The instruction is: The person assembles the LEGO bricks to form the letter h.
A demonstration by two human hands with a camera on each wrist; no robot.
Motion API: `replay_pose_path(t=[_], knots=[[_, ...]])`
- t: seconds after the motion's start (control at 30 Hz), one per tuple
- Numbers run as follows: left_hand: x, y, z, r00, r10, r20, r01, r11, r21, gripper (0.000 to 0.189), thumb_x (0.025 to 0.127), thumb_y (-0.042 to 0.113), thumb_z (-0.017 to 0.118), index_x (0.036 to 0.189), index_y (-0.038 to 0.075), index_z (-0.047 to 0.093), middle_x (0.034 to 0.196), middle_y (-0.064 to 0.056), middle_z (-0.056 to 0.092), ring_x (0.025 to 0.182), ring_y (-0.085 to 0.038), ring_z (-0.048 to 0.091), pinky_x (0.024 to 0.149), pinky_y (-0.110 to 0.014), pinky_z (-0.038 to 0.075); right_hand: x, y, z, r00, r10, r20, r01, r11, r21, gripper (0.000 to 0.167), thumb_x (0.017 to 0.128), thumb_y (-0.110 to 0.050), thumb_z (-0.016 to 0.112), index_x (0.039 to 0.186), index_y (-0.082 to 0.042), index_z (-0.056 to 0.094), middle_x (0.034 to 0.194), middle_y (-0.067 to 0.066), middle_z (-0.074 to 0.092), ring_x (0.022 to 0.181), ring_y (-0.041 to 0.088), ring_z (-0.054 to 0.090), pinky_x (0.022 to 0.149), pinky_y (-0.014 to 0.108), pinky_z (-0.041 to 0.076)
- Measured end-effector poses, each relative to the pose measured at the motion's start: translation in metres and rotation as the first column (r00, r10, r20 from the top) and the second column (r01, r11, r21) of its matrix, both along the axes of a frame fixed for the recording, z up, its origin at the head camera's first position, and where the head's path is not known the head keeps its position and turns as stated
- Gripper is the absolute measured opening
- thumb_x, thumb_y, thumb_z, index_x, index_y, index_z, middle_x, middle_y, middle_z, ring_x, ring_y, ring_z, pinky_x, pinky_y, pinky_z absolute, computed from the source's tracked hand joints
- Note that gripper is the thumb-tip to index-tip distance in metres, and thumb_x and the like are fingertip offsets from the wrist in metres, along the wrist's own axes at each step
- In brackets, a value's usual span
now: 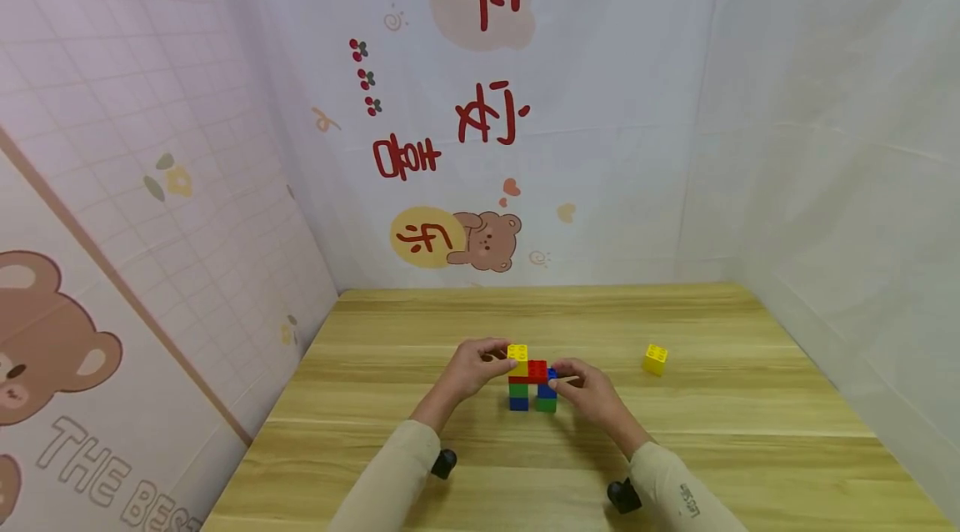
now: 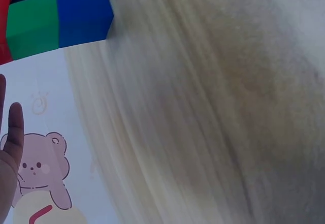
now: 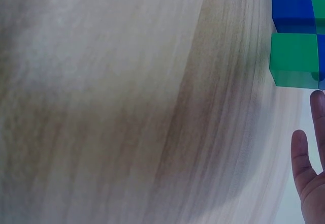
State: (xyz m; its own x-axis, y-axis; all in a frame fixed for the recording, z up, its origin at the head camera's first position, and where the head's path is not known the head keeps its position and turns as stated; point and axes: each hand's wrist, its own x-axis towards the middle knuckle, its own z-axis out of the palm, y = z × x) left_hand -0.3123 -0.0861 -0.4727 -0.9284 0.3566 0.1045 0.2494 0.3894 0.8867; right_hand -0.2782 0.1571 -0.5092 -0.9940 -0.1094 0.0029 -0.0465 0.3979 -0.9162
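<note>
A small arch of toy building bricks stands on the table in the head view. Its left column has a blue brick under a green brick; the right has a green brick under a blue brick. Across both lies a red brick, with a yellow brick on its left end. My left hand pinches the yellow brick between thumb and fingers. My right hand pinches the upper blue brick at its right side. Both wrist views show the lower bricks, with some fingers extended nearby.
Another yellow brick sits on the wooden table to the right, beyond my right hand. Printed white cloth stands behind the table and along its sides. Black wrist devices hang under both sleeves.
</note>
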Motion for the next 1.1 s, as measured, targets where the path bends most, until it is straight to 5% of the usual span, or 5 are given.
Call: replay_pose_path(t=[0.63,1.1], knots=[[0.0011,-0.0012,-0.0006,0.999,-0.048,0.012,0.047,0.997,0.067,0.035,0.092,0.03,0.073,0.122,0.012,0.068,0.109,0.002,0.068,0.102,-0.018,0.061,0.092,-0.04,0.05,-0.0012,0.0004,0.0002,1.0,-0.008,0.003,0.008,1.0,0.01,0.026,0.093,-0.02,0.072,0.118,-0.013,0.068,0.112,0.003,0.068,0.097,0.022,0.065,0.087,0.043,0.054],[0.0032,-0.001,-0.0057,0.995,-0.005,0.097,-0.002,0.997,0.077,0.033,0.091,0.034,0.073,0.12,0.019,0.07,0.11,0.004,0.068,0.104,-0.02,0.06,0.091,-0.039,0.051,-0.0006,-0.0004,-0.0002,1.0,-0.007,0.01,0.007,1.0,0.003,0.026,0.093,-0.021,0.072,0.117,-0.013,0.068,0.113,0.004,0.068,0.098,0.023,0.064,0.087,0.044,0.054]])
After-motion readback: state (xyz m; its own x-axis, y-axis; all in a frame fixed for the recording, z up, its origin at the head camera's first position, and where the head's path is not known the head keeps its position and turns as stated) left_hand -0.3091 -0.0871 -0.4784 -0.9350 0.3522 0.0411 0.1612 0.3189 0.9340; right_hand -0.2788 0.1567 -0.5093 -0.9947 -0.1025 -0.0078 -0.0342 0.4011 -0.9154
